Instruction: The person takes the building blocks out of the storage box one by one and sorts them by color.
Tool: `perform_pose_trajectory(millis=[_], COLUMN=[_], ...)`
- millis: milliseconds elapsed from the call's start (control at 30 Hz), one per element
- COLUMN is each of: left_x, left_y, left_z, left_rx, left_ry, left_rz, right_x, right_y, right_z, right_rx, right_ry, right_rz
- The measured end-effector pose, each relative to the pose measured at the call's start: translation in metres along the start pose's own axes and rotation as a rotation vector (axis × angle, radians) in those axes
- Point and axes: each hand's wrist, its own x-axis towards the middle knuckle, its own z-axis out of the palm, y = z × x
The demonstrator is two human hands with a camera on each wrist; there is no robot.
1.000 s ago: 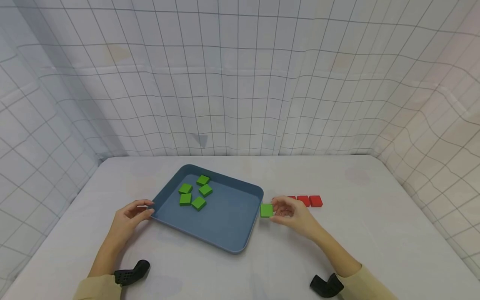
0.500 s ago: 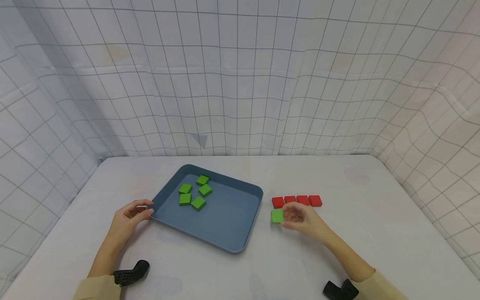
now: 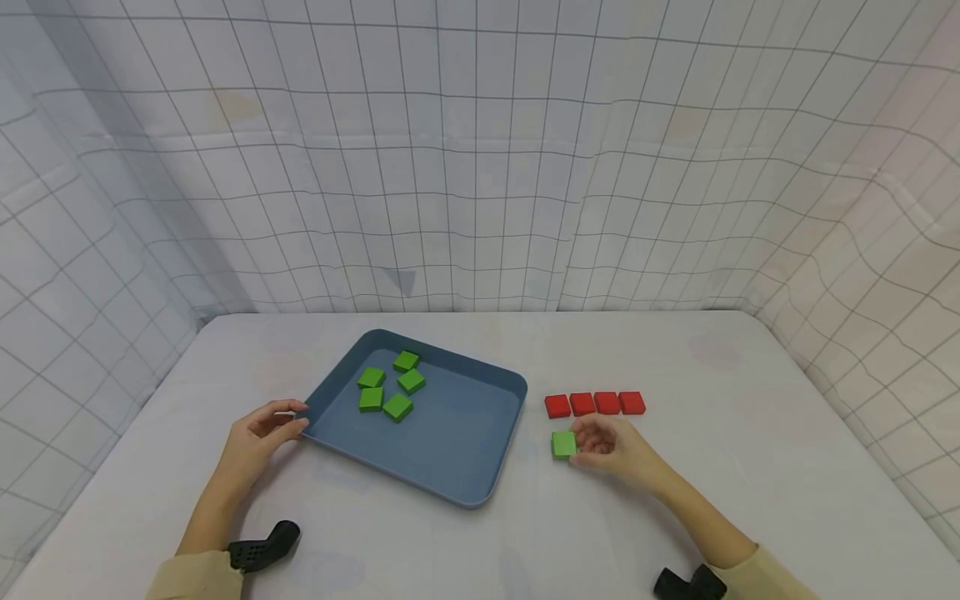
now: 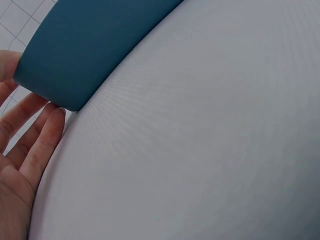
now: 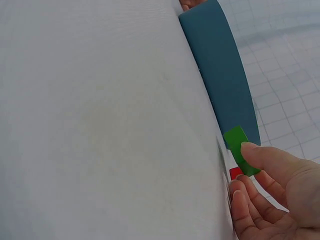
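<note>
Between its thumb and fingertips, my right hand [image 3: 618, 450] pinches a green square block [image 3: 564, 445], low over the table in front of the red blocks' left end. The right wrist view shows the thumb pressed on the side of this green block [image 5: 240, 150]. My left hand [image 3: 255, 433] holds the left corner of a blue-grey tray [image 3: 457, 433], thumb and fingers at either side of the corner. In the left wrist view, fingertips [image 4: 57, 117] meet the underside of the tray wall [image 4: 75, 65]. Several green blocks [image 3: 397, 407] lie loosely in the tray's left half.
A row of several red blocks [image 3: 582, 404] lies right of the tray, behind my right hand. White cloth covers the table [image 3: 735, 467]. Grid-patterned curtains [image 3: 480, 167] stand at the back and both sides. Each wrist wears a black device [image 3: 264, 546].
My right hand has carried the green block right and toward me, from beside the tray's right edge to in front of the red row. The left hand and tray have stayed put.
</note>
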Motion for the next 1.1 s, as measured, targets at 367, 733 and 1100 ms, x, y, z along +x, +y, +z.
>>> perform_pose_trajectory(millis=[367,733,1100], left_x=[-0.0006,-0.0005,-0.0006], left_y=[-0.0002,0.0014,0.0007], left_z=[0.0003,0.0009,0.0011], left_rx=[0.013,0.010,0.014], left_ry=[0.010,0.011,0.017], left_rz=[0.010,0.019,0.013], right_x=[0.0004,0.0004,-0.0028], right_y=[0.0003,0.0026,-0.0017], right_z=[-0.0013,-0.0021,-0.0039], right_rx=[0.001,-0.013,-0.008], right_ry=[-0.014,-0.024,-0.054], right_rz=[0.003,0.014,0.066])
